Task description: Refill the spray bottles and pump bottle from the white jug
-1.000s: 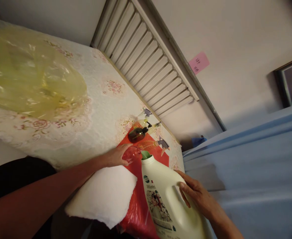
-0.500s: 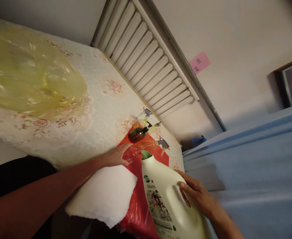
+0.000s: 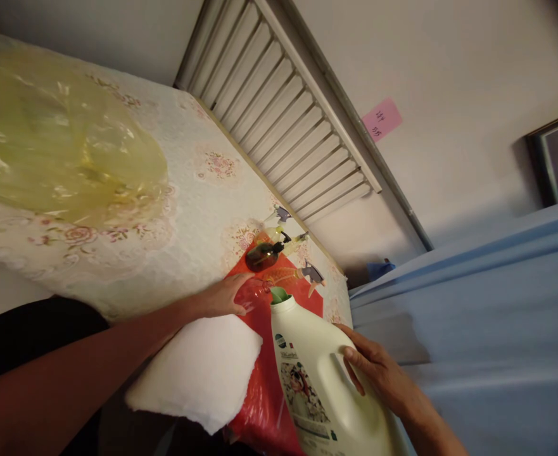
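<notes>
A right hand [image 3: 374, 370] grips a jug [image 3: 314, 380] by its handle, spout just beside the neck of a clear bottle [image 3: 251, 292] held in the left hand [image 3: 225, 295], above a red sheet [image 3: 307, 305] on the desk [image 3: 188, 221]; too steep a tilt could cause a spill.

Beside the radiator [image 3: 285, 114], a floral tabletop [image 3: 183, 149] is set and a pink note [image 3: 389, 119] is stuck to the wall [image 3: 454, 82].

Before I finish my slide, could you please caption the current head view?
Right hand holds a large pale jug; left hand holds a clear bottle close to the jug's mouth.
</notes>
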The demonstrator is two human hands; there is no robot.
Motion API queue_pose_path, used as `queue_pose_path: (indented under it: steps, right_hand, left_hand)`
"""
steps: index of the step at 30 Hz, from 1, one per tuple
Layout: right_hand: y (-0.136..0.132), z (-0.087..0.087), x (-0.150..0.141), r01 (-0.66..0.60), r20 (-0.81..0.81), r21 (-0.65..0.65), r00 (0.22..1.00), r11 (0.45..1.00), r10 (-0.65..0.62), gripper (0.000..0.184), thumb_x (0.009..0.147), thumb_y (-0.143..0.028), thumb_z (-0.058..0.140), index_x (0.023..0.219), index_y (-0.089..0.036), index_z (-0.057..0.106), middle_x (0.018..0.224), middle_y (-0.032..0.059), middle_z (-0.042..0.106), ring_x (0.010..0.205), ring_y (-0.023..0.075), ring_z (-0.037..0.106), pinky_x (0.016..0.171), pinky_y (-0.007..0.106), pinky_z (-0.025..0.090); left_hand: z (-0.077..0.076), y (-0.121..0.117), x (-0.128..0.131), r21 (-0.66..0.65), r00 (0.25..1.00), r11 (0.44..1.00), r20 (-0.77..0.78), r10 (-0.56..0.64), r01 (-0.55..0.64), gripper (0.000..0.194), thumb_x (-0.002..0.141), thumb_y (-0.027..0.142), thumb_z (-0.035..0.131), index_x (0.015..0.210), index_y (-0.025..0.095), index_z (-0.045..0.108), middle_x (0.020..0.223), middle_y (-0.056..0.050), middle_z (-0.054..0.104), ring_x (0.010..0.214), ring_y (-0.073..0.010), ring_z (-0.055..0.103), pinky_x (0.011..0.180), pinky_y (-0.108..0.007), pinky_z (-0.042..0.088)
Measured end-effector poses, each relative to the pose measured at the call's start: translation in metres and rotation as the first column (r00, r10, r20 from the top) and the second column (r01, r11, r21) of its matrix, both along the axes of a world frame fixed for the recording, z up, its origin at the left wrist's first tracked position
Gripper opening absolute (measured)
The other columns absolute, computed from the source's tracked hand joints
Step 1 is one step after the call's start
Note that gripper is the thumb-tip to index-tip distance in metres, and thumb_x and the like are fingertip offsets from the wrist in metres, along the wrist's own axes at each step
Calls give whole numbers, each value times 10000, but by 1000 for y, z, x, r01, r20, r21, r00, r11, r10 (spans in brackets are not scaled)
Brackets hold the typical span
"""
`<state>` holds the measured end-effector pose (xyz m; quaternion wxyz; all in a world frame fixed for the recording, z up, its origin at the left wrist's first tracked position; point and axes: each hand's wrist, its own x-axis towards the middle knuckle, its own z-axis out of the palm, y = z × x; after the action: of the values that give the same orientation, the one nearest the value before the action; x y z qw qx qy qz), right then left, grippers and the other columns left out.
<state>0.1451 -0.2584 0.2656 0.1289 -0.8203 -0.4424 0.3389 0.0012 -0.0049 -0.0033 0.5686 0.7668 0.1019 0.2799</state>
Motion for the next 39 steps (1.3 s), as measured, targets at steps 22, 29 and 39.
queue_pose_path:
  steps: [22,29,39]
  right_hand:
    - [3,3,0,-30,28,-25,999,999,31,688,972,-602,447,1469,-126,445,527,-80,477,456,111,408,609,286,374]
    - [3,4,-2,-25,16,-31,1000,999,25,709,969,-612,443,1466,-107,442,525,-83,467,448,112,398,611,289,369]
    - [5,5,-2,-32,39,-42,999,999,34,711,964,-622,433,1457,-108,451,511,-84,462,454,122,404,640,307,392]
  left_hand:
    - [2,0,-1,14,999,1000,-54,-4,5,838,675,351,750,1440,248,424,1397,-109,558,1285,-374,531,1063,-466,439]
    - [1,0,1,17,998,1000,-62,1,0,840,679,358,755,1440,250,417,1401,-114,552,1290,-365,530,1063,-460,443]
    - [-10,0,6,20,999,1000,-31,10,-10,857,667,329,758,1444,267,401,1384,-114,561,1264,-378,550,1030,-495,463]
